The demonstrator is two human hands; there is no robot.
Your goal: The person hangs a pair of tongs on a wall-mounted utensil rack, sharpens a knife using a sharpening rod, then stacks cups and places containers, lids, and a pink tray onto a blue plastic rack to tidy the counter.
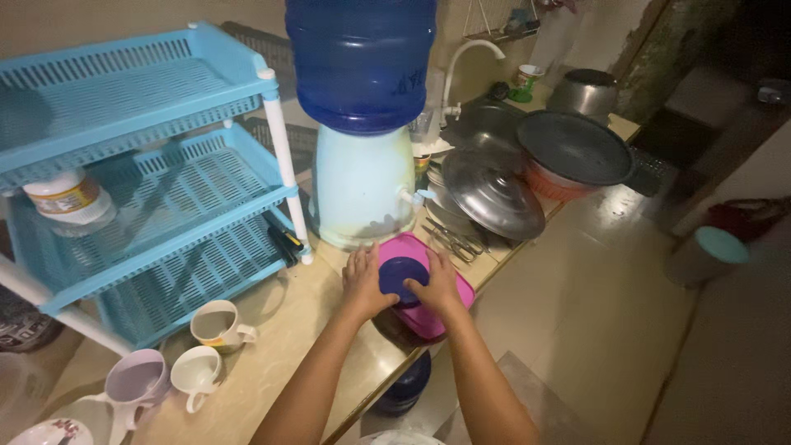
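Note:
Both my hands meet over a round dark blue lid or bowl [401, 274] that rests on a pink plastic container [445, 321] at the counter's front edge. My left hand [365, 284] grips the blue piece from its left side. My right hand [435, 286] grips it from the right and front. The pink container lies just in front of a pale blue water dispenser [362, 188] topped by a large dark blue bottle [361, 59].
A light blue three-tier plastic rack [140, 177] with a jar [67, 198] stands at left. Three mugs [218, 324] sit on the beige counter [280, 346] near me. Steel lids [493, 194], a dark pan [573, 148], tongs [455, 239] and a tap [470, 62] crowd the right.

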